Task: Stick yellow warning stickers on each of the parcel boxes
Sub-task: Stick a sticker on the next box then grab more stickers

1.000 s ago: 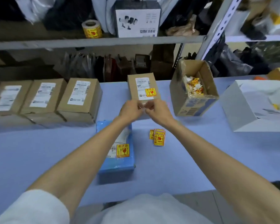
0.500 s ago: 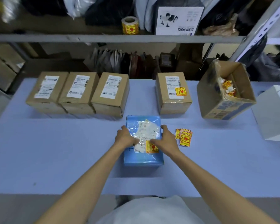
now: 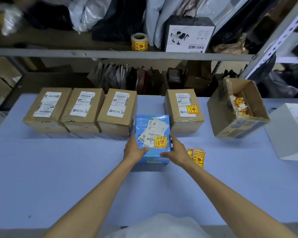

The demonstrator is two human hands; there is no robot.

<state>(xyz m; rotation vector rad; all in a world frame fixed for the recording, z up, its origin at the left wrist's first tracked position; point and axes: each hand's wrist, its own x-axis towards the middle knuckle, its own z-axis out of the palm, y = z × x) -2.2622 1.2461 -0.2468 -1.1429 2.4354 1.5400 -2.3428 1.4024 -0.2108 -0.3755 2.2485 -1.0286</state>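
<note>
Both hands grip the flat blue plastic-wrapped parcel [image 3: 152, 134] at the desk's centre: the left hand [image 3: 133, 149] curls round its near left edge, the right hand [image 3: 176, 151] round its near right corner, fingers closed on the wrapping. A second ago the hands were up at the brown cardboard box with a yellow sticker [image 3: 183, 111] at one o'clock; half a second ago they had dropped onto the blue parcel, which lay nearer the person. Now it sits further out, its far end between that stickered box and the nearest of three brown cardboard boxes without stickers [image 3: 81, 109], which stand in a row from ten to twelve o'clock. The blue parcel already carries a square yellow warning sticker [image 3: 160, 142] on its white label, so it looks finished and is probably being slid aside. A small stack of loose yellow stickers [image 3: 197, 156] lies on the pale blue desk [image 3: 58, 177] just beside the right hand, at three o'clock. Three boxes appear left to label.
</note>
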